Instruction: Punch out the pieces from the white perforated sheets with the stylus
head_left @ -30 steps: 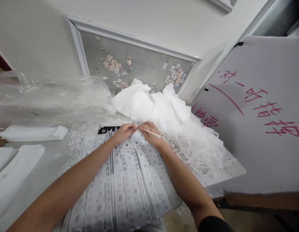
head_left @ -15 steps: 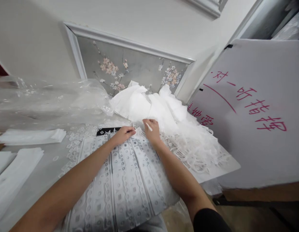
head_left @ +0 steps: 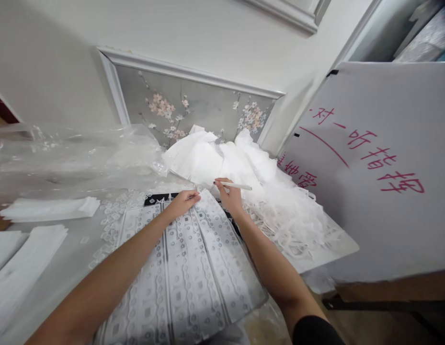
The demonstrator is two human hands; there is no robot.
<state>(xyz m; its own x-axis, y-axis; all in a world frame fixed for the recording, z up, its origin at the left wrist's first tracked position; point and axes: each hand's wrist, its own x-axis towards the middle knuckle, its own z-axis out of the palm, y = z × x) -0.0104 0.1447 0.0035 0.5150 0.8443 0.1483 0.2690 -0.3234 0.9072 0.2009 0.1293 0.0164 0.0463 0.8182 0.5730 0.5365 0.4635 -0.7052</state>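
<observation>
A white sheet with die-cut rows of circles, squares and wavy lines [head_left: 188, 268] lies in long strips over a black patterned board [head_left: 158, 197]. At the far edge, my left hand [head_left: 182, 203] pinches the top end of a white strip [head_left: 211, 215]; whether it is paper or thin fabric I cannot tell. Just right of it, my right hand [head_left: 229, 196] is closed on a slim white pen-like tool [head_left: 238, 186], its shaft pointing right. The tool's tip is too small to make out clearly.
Behind my hands is a heap of white sheets and curled scraps [head_left: 287, 211]. Small cut-out pieces [head_left: 116, 208] and stacked white strips [head_left: 50, 209] lie left, below clear plastic film [head_left: 74, 153]. A whiteboard with red writing [head_left: 380, 191] stands at right.
My right hand has turned, so the pen-like tool swings out to the right. The right strip's top has shifted left, baring some black board beside it. My left hand stays at the strip's end.
</observation>
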